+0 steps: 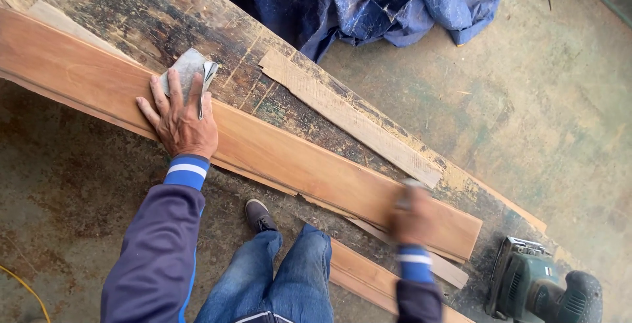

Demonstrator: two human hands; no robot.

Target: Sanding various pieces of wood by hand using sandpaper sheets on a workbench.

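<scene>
Left hand [179, 120] flat on sandpaper [187, 69] atop long plank [276, 155], right hand [411, 216] blurred at plank's far end — grip unclear

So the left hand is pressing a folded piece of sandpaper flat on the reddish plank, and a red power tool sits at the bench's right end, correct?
Not quite: the power tool is dark green, not red, as the head view shows. The rest holds: the left hand presses folded sandpaper on the reddish plank, and the tool sits at the bench's right end.

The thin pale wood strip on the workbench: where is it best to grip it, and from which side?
Probably grip the wood strip near its middle, from above, with fingers on its two long edges. It lies flat and uncovered on the workbench, apart from the reddish board.
</scene>
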